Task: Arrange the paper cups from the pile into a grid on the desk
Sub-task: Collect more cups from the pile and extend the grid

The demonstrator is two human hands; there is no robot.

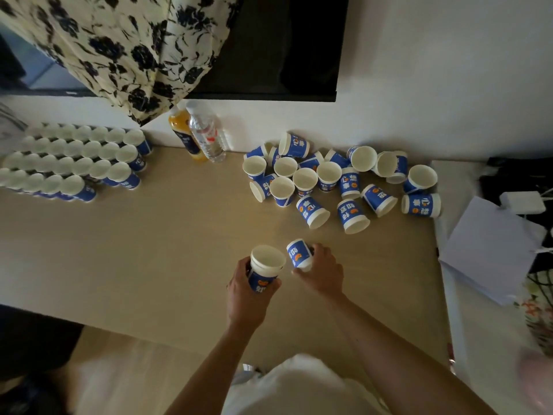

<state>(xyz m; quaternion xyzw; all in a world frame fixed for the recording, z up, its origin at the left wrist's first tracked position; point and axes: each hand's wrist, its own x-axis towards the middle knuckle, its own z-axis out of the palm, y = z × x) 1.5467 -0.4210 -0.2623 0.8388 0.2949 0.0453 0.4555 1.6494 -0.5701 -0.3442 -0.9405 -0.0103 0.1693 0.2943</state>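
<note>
Left grip (247, 292) and right grip (324, 274) each clutched a blue-and-white paper cup (267, 265); light, crushable, so probably gentle mid-wall holds.

Paper cups (329, 172), pile at right centre: blue wall, white characters, small orange mark, white rim, white inside. Same print on the rows (74, 163) at left and on the upright cup (264, 271) and tipped cup (299, 254) at lower centre. Bench (149, 250): pale tan. Cloth (119, 49), upper left: cream, dark navy flower print. Screen (284, 46), top centre: black. Wall (434, 70): white. Orange bottle (181, 127): dark blue label. Clear bottle (206, 133): red-and-white label. Paper sheets (484, 250), right: white.
</note>
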